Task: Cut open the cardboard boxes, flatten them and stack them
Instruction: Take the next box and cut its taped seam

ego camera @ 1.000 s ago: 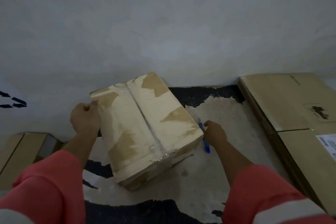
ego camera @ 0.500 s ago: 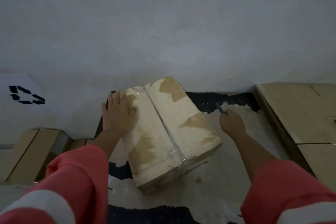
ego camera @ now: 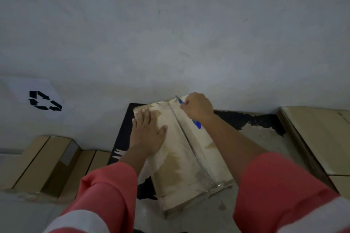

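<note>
Open floor (ego camera: 255,147) right of box (ego camera: 181,157), up to flattened cardboard (ego camera: 318,138) (wall (ego camera: 170,34) behind)

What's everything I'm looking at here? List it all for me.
box: one, pale with brown patches, taped along its top seam, centre of the floor
knife: one, blue handle, over the box's far end
flat cardboard: a stack, tan, right edge
cardboard boxes: count unclear, brown, left, by the wall
paper sign: one, white with black recycling arrows, on the wall at left
wall: grey, behind everything
floor: pale with black patches
sleeves: two, pinkish red with pale bands
left hand: flat on the box top
right hand: grips the knife
</note>
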